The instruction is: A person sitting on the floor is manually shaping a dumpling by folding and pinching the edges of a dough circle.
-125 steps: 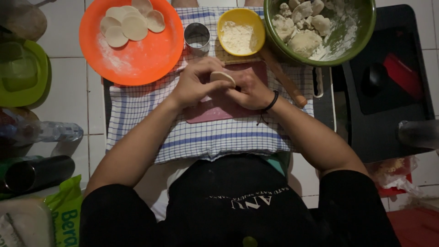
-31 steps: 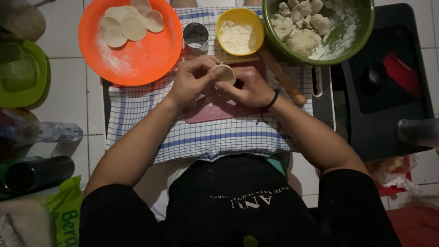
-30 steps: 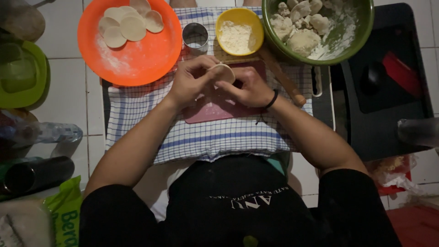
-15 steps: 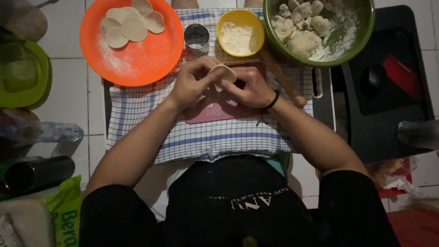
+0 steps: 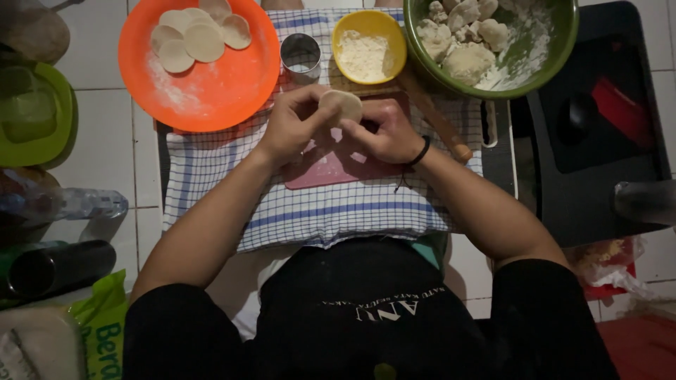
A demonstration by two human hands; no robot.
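Observation:
Both my hands hold a small round dough disc (image 5: 341,105) above a pink cutting board (image 5: 331,165). My left hand (image 5: 292,127) pinches its left edge, and my right hand (image 5: 384,130), with a black band at the wrist, grips its right side. The board lies on a blue-and-white checked cloth (image 5: 317,211). An orange plate (image 5: 201,67) at the upper left carries several flat dough discs (image 5: 201,35). A green bowl (image 5: 556,49) at the upper right holds floured dough lumps (image 5: 461,42).
A metal ring cutter (image 5: 301,53) and a yellow bowl of flour (image 5: 367,46) stand behind my hands. A wooden rolling pin (image 5: 436,119) lies to the right. A green container (image 5: 28,112), bottles (image 5: 56,267) and a bag sit left; a black tray (image 5: 598,162) is right.
My hands have kept working the same dough disc, turning it slightly and lifting it a little further from me; nothing else has moved.

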